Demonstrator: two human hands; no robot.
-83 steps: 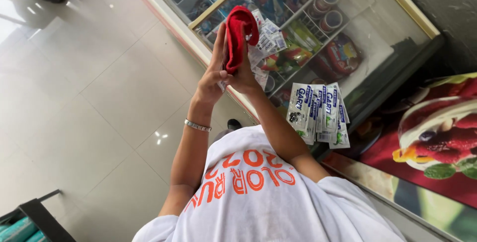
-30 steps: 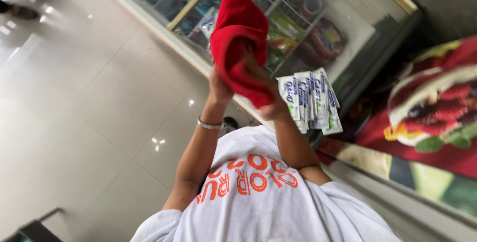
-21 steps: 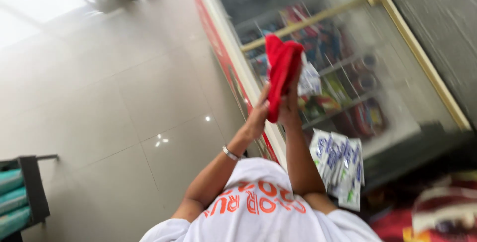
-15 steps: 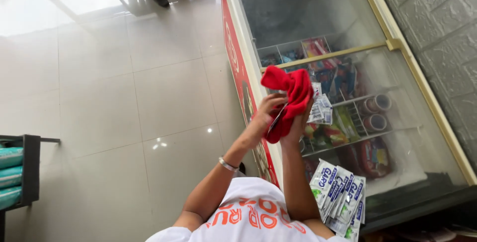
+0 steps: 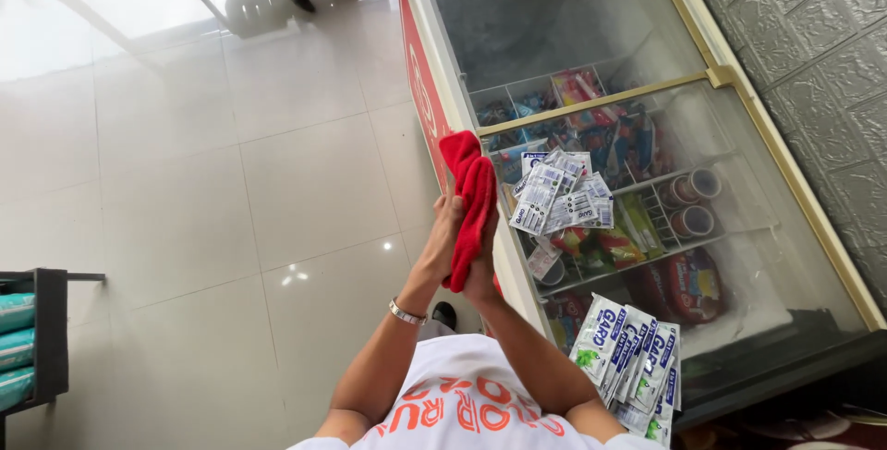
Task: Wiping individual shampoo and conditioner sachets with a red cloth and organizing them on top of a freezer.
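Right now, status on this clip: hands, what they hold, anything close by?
Left hand and right hand pressed together on a red cloth. Cloth over the edge of the glass-topped freezer. Sachet strips lie on the glass beside it.

Both hands' grip, left (image 5: 445,233) and right (image 5: 482,261), palms pressed together.

The red cloth (image 5: 470,202) is a soft, bright piece of fabric, folded lengthwise into a thick, narrow band with rounded creases at its upper end. It stands nearly upright, pressed between 2 palms, its top rising above the fingertips. It hangs over the near edge of a glass-topped chest freezer (image 5: 739,136).
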